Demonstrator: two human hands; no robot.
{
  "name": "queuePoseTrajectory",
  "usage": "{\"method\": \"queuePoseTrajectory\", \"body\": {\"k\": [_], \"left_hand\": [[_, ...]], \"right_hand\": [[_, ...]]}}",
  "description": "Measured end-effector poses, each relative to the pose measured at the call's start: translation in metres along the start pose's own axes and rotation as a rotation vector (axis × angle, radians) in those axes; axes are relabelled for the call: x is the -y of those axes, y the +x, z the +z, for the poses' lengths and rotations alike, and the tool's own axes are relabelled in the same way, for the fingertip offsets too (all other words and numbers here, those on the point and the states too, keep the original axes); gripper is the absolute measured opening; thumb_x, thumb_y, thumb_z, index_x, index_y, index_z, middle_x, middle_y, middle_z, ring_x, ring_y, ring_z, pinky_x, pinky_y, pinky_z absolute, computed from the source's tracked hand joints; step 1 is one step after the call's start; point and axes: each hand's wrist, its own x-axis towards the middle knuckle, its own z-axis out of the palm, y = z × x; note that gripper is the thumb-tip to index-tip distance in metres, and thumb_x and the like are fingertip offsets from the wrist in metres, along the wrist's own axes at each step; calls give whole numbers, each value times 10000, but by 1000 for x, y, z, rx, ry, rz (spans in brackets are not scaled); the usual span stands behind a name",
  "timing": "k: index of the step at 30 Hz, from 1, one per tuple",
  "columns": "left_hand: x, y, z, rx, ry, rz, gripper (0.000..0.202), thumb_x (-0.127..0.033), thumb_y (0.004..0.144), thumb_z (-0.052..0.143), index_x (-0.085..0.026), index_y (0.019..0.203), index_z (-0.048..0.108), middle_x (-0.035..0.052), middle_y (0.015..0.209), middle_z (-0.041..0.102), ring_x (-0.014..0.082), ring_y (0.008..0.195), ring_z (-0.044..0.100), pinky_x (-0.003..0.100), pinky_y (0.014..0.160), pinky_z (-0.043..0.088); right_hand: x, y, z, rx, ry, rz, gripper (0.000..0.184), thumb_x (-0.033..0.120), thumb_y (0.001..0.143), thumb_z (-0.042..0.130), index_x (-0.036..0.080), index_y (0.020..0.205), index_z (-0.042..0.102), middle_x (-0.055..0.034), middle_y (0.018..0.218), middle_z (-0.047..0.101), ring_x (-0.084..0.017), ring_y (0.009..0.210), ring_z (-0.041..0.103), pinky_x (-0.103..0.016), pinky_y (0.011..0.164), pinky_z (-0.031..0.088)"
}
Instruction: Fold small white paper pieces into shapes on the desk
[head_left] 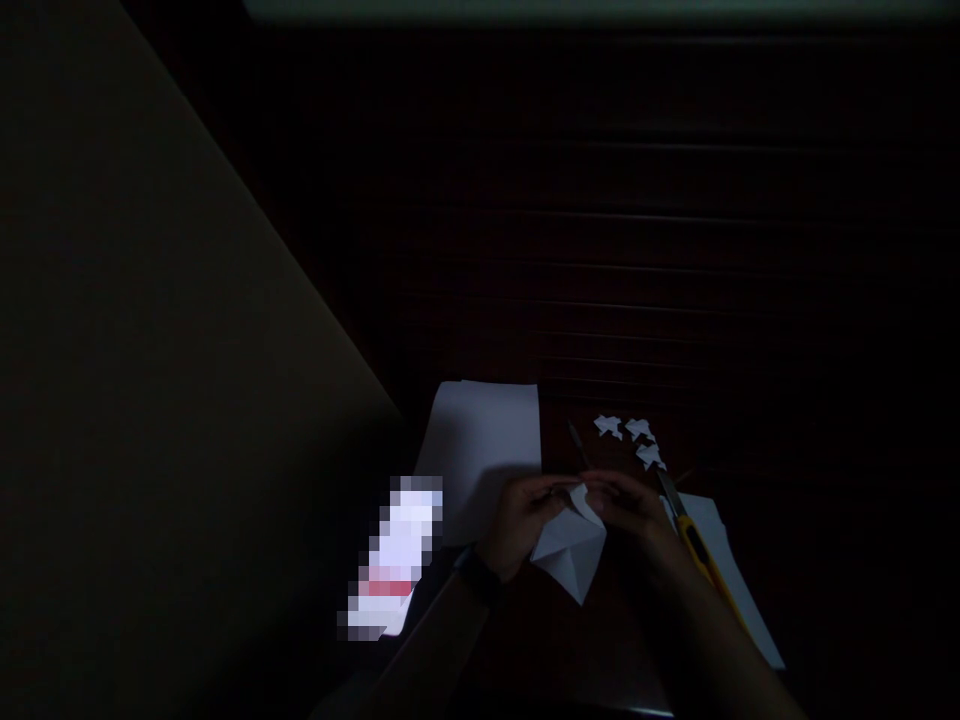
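Note:
Between my two hands is a partly folded sheet of white paper (571, 550), its creased lower part pointing down toward me. My left hand (521, 515), with a dark band at the wrist, grips the paper's upper left edge. Closed on its upper right corner is my right hand (626, 505), and a small flap of paper curls up between the fingers. The fingertips of both hands nearly meet at the top of the sheet. Dim light hides the exact finger positions.
White paper sheets (487, 430) lie behind my left hand, beside a lit, pixelated screen (397, 560). Several small folded paper figures (608, 427) sit at the back right. A yellow utility knife (701, 550) rests on a paper strip (739, 580). A thin pen-like stick (575, 435) lies behind my hands.

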Motion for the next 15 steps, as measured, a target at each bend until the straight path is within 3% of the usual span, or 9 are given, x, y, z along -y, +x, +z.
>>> {"method": "queuePoseTrajectory", "body": {"k": [9,15], "left_hand": [[-1,2,-2,-6,206,44,264,-183,762,589,-147,1003,691,89,952,701,194,821,632,265,723,477],[2,1,-2,-46,351,105,260,-226,795,564,-167,1017,686,68,936,709,192,804,638,257,691,483]], "right_hand": [[-1,2,-6,-25,-192,-58,255,304,687,708,215,921,658,-41,841,677,-199,767,616,-302,667,471],[3,6,-5,-60,-440,-224,122,283,732,652,197,801,601,-9,738,606,-163,704,560,-274,649,444]]}}
